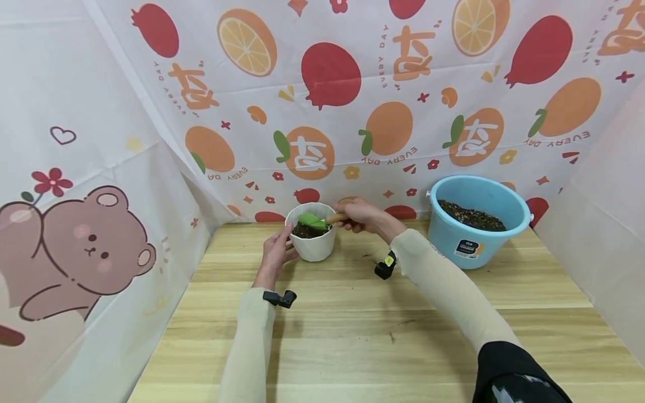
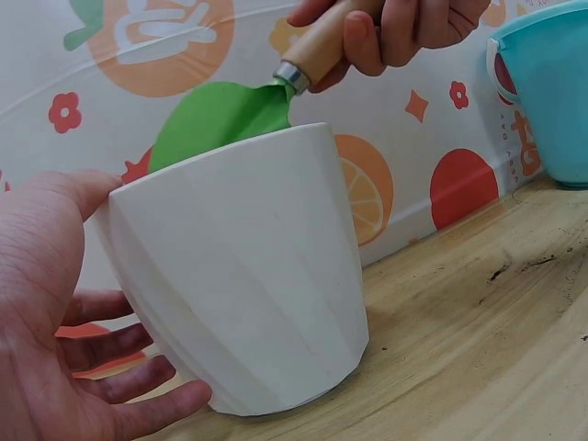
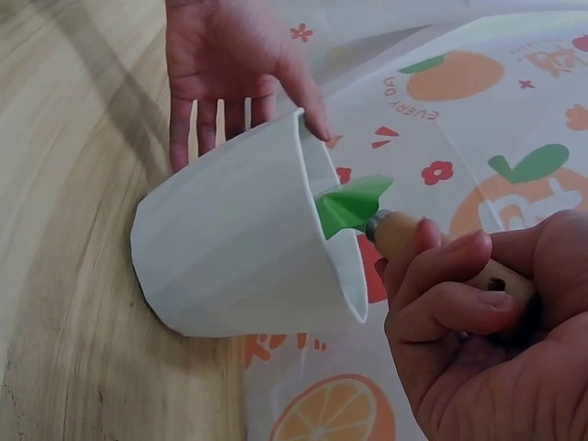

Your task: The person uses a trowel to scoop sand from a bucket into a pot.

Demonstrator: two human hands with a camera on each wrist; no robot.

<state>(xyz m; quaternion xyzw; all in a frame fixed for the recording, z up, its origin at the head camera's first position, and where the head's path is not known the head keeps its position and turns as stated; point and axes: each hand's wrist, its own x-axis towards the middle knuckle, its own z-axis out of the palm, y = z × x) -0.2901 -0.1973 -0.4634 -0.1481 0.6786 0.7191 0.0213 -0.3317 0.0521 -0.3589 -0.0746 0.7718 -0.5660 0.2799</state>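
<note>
A white flowerpot (image 1: 313, 248) stands upright on the table, with dark soil (image 1: 304, 230) inside. My left hand (image 1: 275, 253) holds its left side, thumb at the rim and the other fingers spread along the outer wall (image 2: 239, 285). My right hand (image 1: 364, 214) grips the wooden handle (image 2: 323, 44) of a small hand trowel, fingers wrapped round it. The trowel's green blade (image 1: 312, 221) reaches over the rim into the pot; in both wrist views the pot wall hides its lower part.
A light blue bucket (image 1: 456, 243) holding dark soil (image 1: 471, 215) stands at the right rear of the wooden table (image 1: 342, 347). Soil crumbs dot the tabletop. A fruit-printed cloth (image 1: 347, 134) hangs directly behind the pot, and another cloth (image 1: 126, 313) borders the left side.
</note>
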